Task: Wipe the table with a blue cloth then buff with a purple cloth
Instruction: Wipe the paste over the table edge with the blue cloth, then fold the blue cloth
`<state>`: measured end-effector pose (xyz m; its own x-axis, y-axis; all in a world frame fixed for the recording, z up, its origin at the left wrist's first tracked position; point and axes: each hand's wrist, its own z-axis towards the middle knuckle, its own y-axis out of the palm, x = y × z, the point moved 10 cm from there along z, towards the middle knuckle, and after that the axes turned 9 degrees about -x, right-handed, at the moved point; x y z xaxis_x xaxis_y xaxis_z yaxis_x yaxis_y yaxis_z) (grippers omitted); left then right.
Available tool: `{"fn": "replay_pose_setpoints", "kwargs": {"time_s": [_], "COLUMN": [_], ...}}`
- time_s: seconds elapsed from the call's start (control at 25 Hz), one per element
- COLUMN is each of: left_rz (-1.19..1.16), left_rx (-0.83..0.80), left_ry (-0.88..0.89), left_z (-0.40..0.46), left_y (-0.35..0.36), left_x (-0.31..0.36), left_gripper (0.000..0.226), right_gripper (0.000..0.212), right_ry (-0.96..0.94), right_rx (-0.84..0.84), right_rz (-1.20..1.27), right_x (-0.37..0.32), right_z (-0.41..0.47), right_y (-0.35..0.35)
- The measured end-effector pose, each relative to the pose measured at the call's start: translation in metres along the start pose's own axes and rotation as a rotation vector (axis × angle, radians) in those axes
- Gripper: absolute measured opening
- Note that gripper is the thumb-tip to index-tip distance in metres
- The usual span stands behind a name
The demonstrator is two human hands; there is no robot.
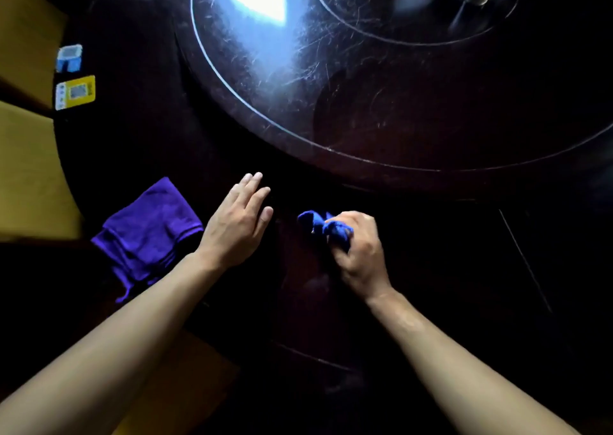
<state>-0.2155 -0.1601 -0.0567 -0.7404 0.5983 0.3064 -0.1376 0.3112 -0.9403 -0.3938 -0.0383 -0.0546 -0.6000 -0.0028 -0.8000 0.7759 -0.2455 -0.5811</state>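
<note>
Right hand [360,252] grips the bunched blue cloth [320,224] ready for wiping the dark glossy round table [365,126]; left hand [240,220] spread, empty, beside the folded purple cloth [149,232] reserved for buffing.

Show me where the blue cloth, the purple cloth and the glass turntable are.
blue cloth [314,223]: head view, bunched end sticking out of the fist.
purple cloth [149,229]: head view, middle of the folded top.
glass turntable [331,96]: head view, scratched bare surface.

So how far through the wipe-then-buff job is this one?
Early, by the look of it. The right hand grips the bunched blue cloth low over the dark table. Nothing shows how much has been wiped. Buffing is not begun: the purple cloth lies folded at the table's edge, beside the open left hand, which holds nothing.
</note>
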Motion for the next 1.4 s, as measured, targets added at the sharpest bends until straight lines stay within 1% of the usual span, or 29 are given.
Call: {"fn": "replay_pose_setpoints", "kwargs": {"time_s": [0.08,0.12,0.2,0.28,0.32,0.4,0.48,0.52,0.6,0.64,0.68,0.72,0.76,0.8,0.84,0.92,1.0,1.04,1.08,1.12,1.16,1.24,1.32,1.36,1.4], "left_rz": [0.010,0.012,0.015,0.025,0.023,-0.002,-0.021,-0.011,0.020,0.020,0.008,-0.009,-0.028,-0.055,-0.100,-0.271,-0.510,-0.605,-0.681,-0.754,-0.839,-1.080,-1.481,-1.676,-1.814], "left_rx": [-0.048,-0.049,-0.044,-0.038,-0.030,-0.004,0.004,-0.003,-0.007,0.000,0.005,0.002,-0.008,-0.017,-0.020,0.016,0.166,0.255,0.308,0.315,0.288,0.187,0.112,0.099,0.098], "left_ry": [-0.002,-0.019,-0.051,-0.066,-0.075,-0.099,-0.127,-0.140,-0.166,-0.183,-0.195,-0.201,-0.201,-0.197,-0.202,-0.260,-0.338,-0.367,-0.403,-0.455,-0.521,-0.668,-0.761,-0.774,-0.780], "left_z": [-0.032,-0.045,-0.067,-0.087,-0.096,-0.113,-0.127,-0.133,-0.142,-0.143,-0.143,-0.142,-0.142,-0.140,-0.138,-0.138,-0.147,-0.156,-0.166,-0.176,-0.185,-0.201,-0.211,-0.214,-0.216], "left_y": [0.016,0.020,0.025,0.031,0.034,0.038,0.044,0.048,0.054,0.053,0.052,0.051,0.050,0.049,0.048,0.041,0.026,0.019,0.018,0.023,0.033,0.061,0.085,0.091,0.093], "left_x": [-0.005,-0.010,-0.019,-0.021,-0.022,-0.025,-0.026,-0.026,-0.025,-0.024,-0.024,-0.024,-0.024,-0.023,-0.022,-0.023,-0.016,-0.009,0.000,0.008,0.014,0.027,0.048,0.058,0.066], "left_gripper": [0.057,0.056,0.056,0.056,0.056,0.055,0.055,0.056,0.057,0.056,0.055,0.054,0.053,0.052,0.051,0.045,0.036,0.033,0.030,0.028,0.026,0.025,0.026,0.028,0.030], "right_gripper": [0.012,0.011,0.011,0.012,0.019,0.038,0.045,0.042,0.028,0.019,0.015,0.015,0.014,0.013,0.015,0.019,0.019,0.021,0.023,0.023,0.022,0.018,0.016,0.015,0.015], "right_ry": [0.038,0.000,-0.176,-0.341,-0.380,-0.362,-0.325,-0.320,-0.297,-0.242,-0.126,0.054,0.261,0.424,0.525,0.590,0.592,0.592,0.592,0.594,0.597,0.603,0.596,0.582,0.566], "right_rx": [-0.058,-0.113,-0.273,-0.439,-0.512,-0.647,-0.732,-0.744,-0.692,-0.646,-0.588,-0.516,-0.428,-0.340,-0.266,-0.235,-0.276,-0.296,-0.307,-0.315,-0.317,-0.316,-0.322,-0.333,-0.347], "right_rz": [-0.016,-0.005,0.021,0.055,0.090,0.171,0.211,0.222,0.241,0.251,0.282,0.349,0.462,0.581,0.657,0.703,0.727,0.741,0.756,0.769,0.776,0.752,0.713,0.696,0.675], "right_x": [0.005,-0.001,-0.032,-0.064,-0.076,-0.089,-0.094,-0.096,-0.094,-0.089,-0.079,-0.064,-0.048,-0.036,-0.027,-0.024,-0.032,-0.037,-0.041,-0.044,-0.047,-0.050,-0.056,-0.061,-0.066], "right_z": [-0.002,-0.004,-0.018,-0.054,-0.078,-0.123,-0.160,-0.172,-0.180,-0.176,-0.168,-0.158,-0.148,-0.140,-0.133,-0.118,-0.108,-0.105,-0.104,-0.104,-0.104,-0.106,-0.109,-0.110,-0.110], "right_y": [0.003,0.009,0.032,0.060,0.072,0.088,0.093,0.092,0.083,0.078,0.072,0.067,0.061,0.057,0.053,0.050,0.053,0.056,0.059,0.062,0.064,0.066,0.068,0.070,0.072]}}
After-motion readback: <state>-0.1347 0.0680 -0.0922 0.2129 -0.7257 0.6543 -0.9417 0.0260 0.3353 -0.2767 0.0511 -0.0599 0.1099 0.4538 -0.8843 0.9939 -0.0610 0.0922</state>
